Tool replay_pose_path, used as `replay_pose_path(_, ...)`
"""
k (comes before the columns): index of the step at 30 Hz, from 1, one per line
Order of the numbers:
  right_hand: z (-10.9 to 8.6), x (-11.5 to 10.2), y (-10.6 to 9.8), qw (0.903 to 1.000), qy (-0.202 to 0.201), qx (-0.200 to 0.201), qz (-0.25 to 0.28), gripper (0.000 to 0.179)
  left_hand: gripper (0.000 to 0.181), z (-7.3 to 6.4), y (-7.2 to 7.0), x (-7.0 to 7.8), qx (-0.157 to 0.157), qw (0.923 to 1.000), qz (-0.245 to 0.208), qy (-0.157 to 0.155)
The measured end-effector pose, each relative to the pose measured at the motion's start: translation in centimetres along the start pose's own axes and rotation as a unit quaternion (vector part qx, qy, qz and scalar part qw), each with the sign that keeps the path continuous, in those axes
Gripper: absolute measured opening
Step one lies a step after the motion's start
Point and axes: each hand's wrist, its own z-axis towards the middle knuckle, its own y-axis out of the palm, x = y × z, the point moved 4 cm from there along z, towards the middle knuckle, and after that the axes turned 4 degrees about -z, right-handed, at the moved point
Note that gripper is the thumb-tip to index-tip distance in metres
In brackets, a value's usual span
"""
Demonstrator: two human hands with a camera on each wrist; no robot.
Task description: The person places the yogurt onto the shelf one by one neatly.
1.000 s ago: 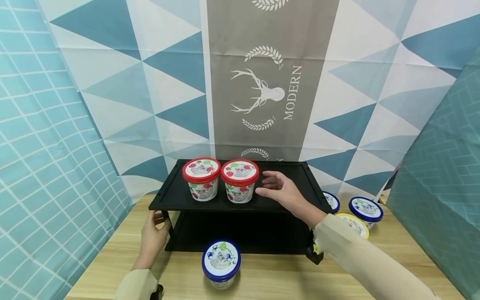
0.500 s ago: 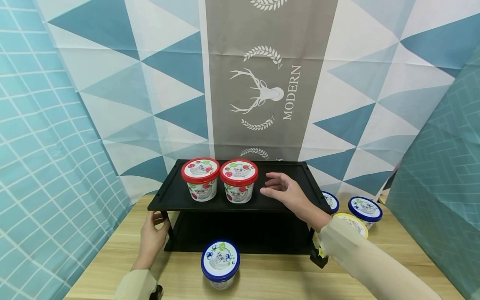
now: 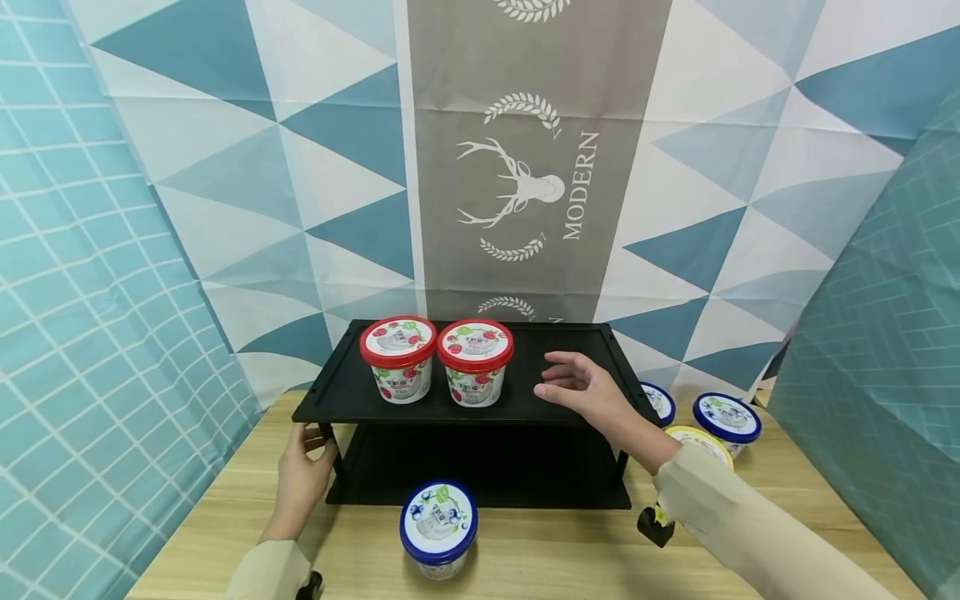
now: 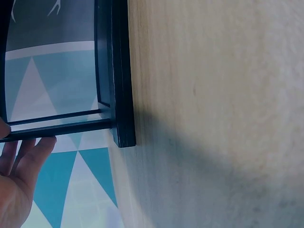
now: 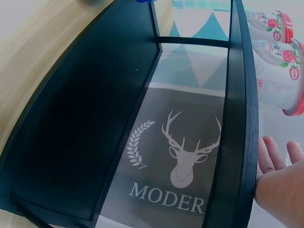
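A black two-tier rack (image 3: 585,342) stands on the wooden table. My left hand (image 3: 302,479) grips its left front leg (image 4: 66,128), with thumb and fingers on opposite sides of the leg in the left wrist view. Two yogurt-style tubs with red lids stand side by side on the upper shelf: the left tub (image 3: 399,358) and the right tub (image 3: 476,362). To the right of them, my right hand (image 3: 588,392) hovers over the shelf, fingers loosely bent, holding nothing. A blue-lidded tub (image 3: 438,527) stands on the table in front of the rack.
Beyond the rack's right side are two more blue-lidded tubs, one outer (image 3: 727,418) and one partly hidden (image 3: 658,403), plus a yellow-lidded tub (image 3: 701,443) partly behind my right sleeve (image 3: 720,500). A patterned cloth (image 3: 517,250) hangs behind the rack.
My right hand has drawn away to the right from the right red-lidded tub. My left hand keeps its grip on the rack leg, and the tubs stay put.
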Motion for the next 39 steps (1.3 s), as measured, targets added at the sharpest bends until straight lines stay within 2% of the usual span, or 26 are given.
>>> replay_pose_path(10, -0.6, 0.2, -0.4, 0.9999, 0.006, 0.008, 0.000, 0.062, 0.044, 0.0, 0.0, -0.2, 0.012, 0.9998, 0.005, 0.014)
replay_pose_path(19, -1.1, 0.1, -0.8, 1.0000, -0.004, 0.007, 0.003, 0.060, 0.044, 0.0, -0.2, -0.3, 0.002, 1.0000, 0.002, 0.004)
replay_pose_path(31, -2.3, 0.7, -1.8, 0.9998, 0.005, 0.008, 0.017, 0.060, 0.045, -0.1, -0.2, -0.1, -0.008, 1.0000, 0.000, 0.002)
replay_pose_path(39, -3.1, 0.8, -2.4, 0.9996, -0.013, 0.006, 0.026, 0.058, 0.043, 0.0, -0.1, 0.0, -0.011, 0.9999, -0.003, 0.003)
